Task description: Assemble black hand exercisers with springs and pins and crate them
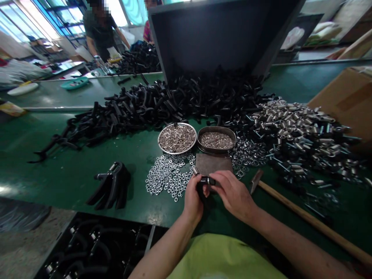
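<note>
So, both hands meet over the near edge of the green table [58,170], working one small black part [208,180] with a silver sleeve [195,170] poking out at its 10 o'clock end. Our left hand [193,199] is curled tight around the lower bit, and that fist hides most of it, so we can't tell its full shape. Our right hand [234,195] pinches the black end between thumb and fingertips.

At 12 o'clock from the hands, just beyond them, lies a grey pad [213,162]. Past that sit a round plate of metal pins [177,137] and an oval tin of tiny bits [216,139], too small to identify. A spread of shiny nuts [167,180] sits at 10 o'clock. At 3 o'clock there's a hammer [255,181], with its wooden handle running off the frame at 4 o'clock.

Further back is a big heap of black handles [151,106], and a grey bin [215,35] covers its far side. A pile of silver tubes [290,120] lies at 2 o'clock, and a cardboard box [345,97] is cut off at the right edge. A bundle of black handles [112,186] lies at 9 o'clock. At 7 o'clock a crate [95,248] is dim and half out of view. A co-worker [100,29] stands at 11 o'clock, far back.
</note>
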Demonstrator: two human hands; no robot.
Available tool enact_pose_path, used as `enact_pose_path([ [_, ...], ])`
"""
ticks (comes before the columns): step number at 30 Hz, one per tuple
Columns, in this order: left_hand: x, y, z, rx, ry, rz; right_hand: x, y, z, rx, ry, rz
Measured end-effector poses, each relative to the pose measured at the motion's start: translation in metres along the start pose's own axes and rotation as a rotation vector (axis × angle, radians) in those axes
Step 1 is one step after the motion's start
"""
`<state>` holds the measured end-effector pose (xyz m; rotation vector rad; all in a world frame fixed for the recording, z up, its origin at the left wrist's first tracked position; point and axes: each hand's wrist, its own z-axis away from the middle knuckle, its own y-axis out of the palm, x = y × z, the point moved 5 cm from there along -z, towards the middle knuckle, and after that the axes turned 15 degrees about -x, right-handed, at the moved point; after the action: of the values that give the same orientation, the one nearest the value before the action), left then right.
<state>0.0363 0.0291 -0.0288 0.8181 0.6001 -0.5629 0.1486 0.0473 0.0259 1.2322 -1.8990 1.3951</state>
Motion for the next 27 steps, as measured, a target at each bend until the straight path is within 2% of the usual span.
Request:
enact_pose_path([
  [1,-0.001,0.000,0.000,0.009,0.037,-0.023,-0.001,0.000,0.001,0.001,0.013,-0.012],
  [4,-0.003,0.001,0.000,0.063,0.107,-0.110,-0.015,0.007,0.005,0.146,0.270,-0.083],
  [5,-0.003,0.002,0.000,0.071,0.114,-0.122,-0.017,0.007,0.006,0.157,0.298,-0.082],
  [9,-0.006,0.001,-0.001,0.066,0.130,-0.118,-0.004,-0.003,0.002,0.039,0.026,0.020],
  [10,-0.006,0.002,-0.001,0.074,0.134,-0.130,-0.004,-0.003,0.002,0.061,0.038,0.012],
  [13,-0.006,0.003,-0.001,0.095,0.124,-0.160,-0.010,-0.001,0.003,0.139,0.234,-0.057],
  [17,-0.010,0.004,-0.002,0.103,0.139,-0.158,-0.001,-0.004,-0.001,0.036,0.137,-0.093],
  [18,-0.012,0.005,-0.003,0.102,0.149,-0.175,-0.002,-0.001,-0.002,0.032,0.188,-0.166],
  [20,-0.016,0.004,-0.003,0.056,0.198,-0.226,-0.009,0.008,-0.001,0.027,0.442,-0.399],
  [23,-0.028,-0.001,0.000,-0.112,0.377,-0.298,-0.020,0.026,0.005,-0.022,0.809,-0.742],
  [25,-0.035,-0.003,0.003,-0.170,0.498,-0.362,-0.025,0.034,0.007,-0.029,0.917,-0.838],
  [27,-0.037,-0.004,0.001,-0.168,0.526,-0.443,-0.030,0.037,0.005,0.047,0.933,-0.807],
])
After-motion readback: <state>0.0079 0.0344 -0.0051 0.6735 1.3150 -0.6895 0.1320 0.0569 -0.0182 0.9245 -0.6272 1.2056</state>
